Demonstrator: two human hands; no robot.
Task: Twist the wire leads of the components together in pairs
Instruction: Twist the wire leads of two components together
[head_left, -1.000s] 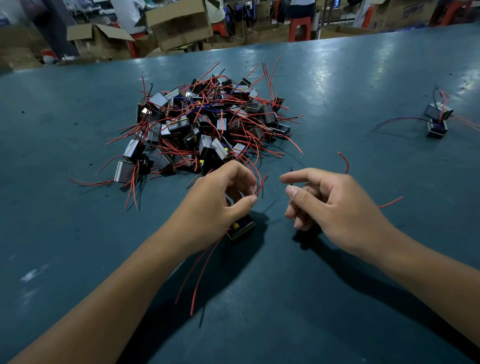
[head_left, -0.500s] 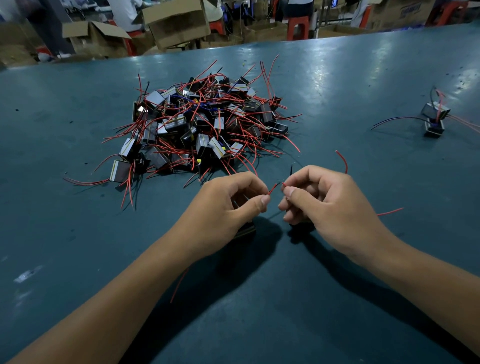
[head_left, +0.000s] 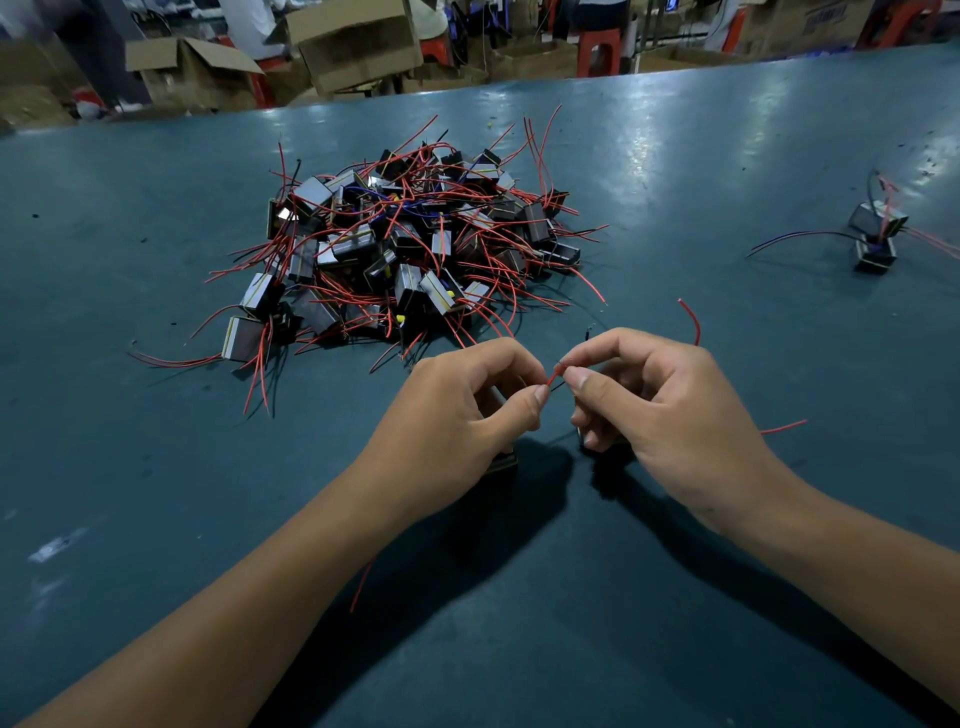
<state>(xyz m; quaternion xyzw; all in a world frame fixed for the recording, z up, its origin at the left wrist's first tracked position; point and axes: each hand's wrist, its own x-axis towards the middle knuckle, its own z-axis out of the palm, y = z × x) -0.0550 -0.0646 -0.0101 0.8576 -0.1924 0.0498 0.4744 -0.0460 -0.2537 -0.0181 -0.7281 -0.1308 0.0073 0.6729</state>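
The red wire leads (head_left: 555, 373) look thin and springy, light enough to flick out of a loose pinch, so the sensible place to take them is close to the bare tips, where a twist will bite. The small block components they belong to seem heavier and can stay resting on the desk (head_left: 727, 156). The left hand (head_left: 457, 410) has its thumb and forefinger closed on one lead end; the right hand (head_left: 660, 405) pinches the other just beside it, the fingertips almost touching above the desk. One component (head_left: 504, 461) peeks out beneath the left hand. The heap of unpaired components (head_left: 405, 249) lies beyond the hands; a finished pair (head_left: 877, 236) sits well apart at far right.
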